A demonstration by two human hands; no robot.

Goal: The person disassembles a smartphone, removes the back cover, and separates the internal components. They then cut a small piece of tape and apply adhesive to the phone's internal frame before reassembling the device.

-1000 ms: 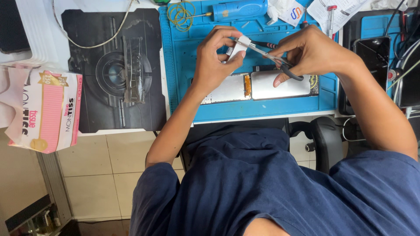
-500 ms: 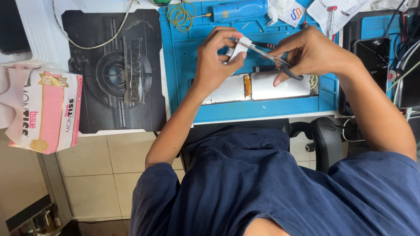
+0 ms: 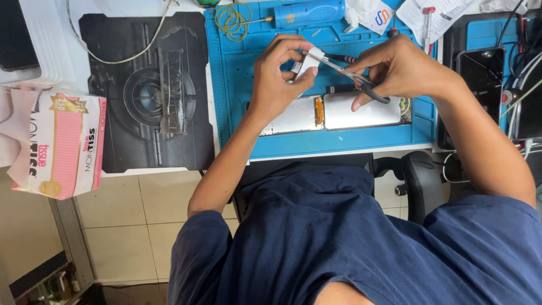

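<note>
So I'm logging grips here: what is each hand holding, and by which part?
Left hand pinches a small white piece by its lower edge; right hand holds scissors by the handle loops, blades at the piece.

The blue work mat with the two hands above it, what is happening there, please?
A person in a dark blue shirt sits at the blue silicone work mat. The left hand pinches a small white piece in its fingers. The right hand holds thin metal scissors, whose tips reach the piece. Below the hands, an opened phone lies on the mat.
</note>
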